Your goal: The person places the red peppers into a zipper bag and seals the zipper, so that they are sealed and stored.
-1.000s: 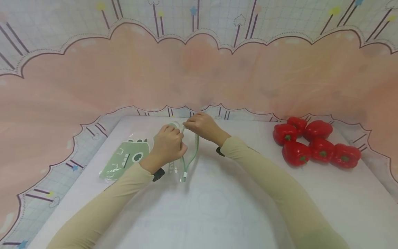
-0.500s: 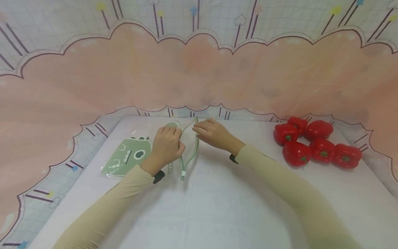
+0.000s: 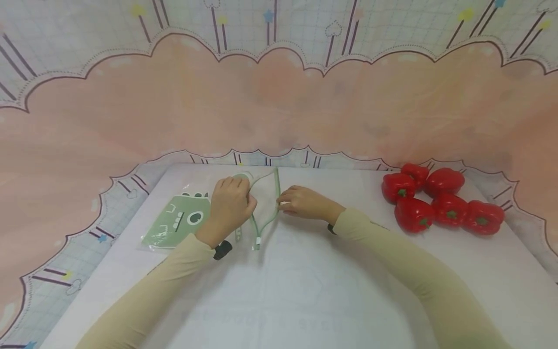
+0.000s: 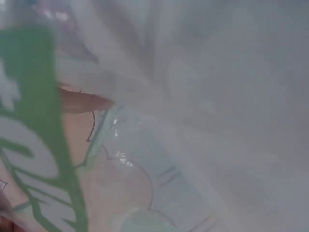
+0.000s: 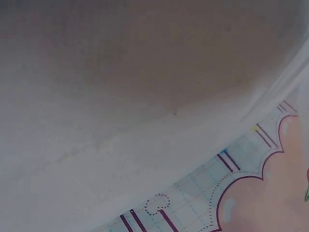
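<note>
In the head view a clear plastic zip bag (image 3: 178,220) with a green monster-face print lies at the left of the white table. Its green-edged mouth (image 3: 266,225) stands spread apart, with a small white slider (image 3: 258,240) at the near end. My left hand (image 3: 231,203) grips the bag beside the left edge of the mouth. The fingers of my right hand (image 3: 305,202) pinch the right edge. Close up in the left wrist view are blurred film, a green print (image 4: 36,92) with white lettering and one fingertip (image 4: 87,102). No hand shows in the right wrist view.
Several red bell peppers (image 3: 414,215) sit in a cluster at the right rear of the white table (image 3: 287,295). Behind and around the table hangs a patterned peach and pale-blue cloth (image 3: 279,106).
My right hand has moved right, away from the left hand, then down along the bag's right edge toward me. The bag's mouth now stands wider. My left hand has barely moved.
</note>
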Demonstrator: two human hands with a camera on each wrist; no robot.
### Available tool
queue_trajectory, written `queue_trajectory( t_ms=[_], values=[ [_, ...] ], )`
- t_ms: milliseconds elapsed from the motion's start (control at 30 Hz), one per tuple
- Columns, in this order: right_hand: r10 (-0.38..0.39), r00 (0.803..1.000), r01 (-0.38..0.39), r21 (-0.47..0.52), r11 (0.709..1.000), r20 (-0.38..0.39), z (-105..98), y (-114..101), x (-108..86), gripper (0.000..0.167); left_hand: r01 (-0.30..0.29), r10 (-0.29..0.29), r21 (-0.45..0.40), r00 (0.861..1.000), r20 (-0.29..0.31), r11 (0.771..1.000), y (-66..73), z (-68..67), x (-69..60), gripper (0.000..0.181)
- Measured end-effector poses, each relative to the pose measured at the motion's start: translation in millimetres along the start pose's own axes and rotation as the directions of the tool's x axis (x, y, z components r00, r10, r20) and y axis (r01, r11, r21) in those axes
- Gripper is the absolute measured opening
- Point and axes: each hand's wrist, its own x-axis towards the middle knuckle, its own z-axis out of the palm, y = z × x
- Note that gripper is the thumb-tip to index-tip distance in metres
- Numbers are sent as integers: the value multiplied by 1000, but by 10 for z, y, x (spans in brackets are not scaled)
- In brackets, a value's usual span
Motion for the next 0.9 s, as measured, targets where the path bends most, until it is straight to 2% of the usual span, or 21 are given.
queue_trajectory(
  t_ms=[233,433,700,900],
  values=[
    [27,997,-32,62,998,75,38,-20,-35,14,64,-64,-35,998,5,997,29,-4,-19,12],
    [50,989,-64,97,993,136,20,-27,-50,15,74,-74,-7,997,1,997,16,-24,12,11],
    [44,992,-55,92,994,117,34,-12,-41,13,37,-37,45,999,4,998,6,-63,79,7],
    [41,994,-50,82,995,104,28,-20,-10,14,68,-68,9,997,47,998,52,-71,97,10]
  ],
)
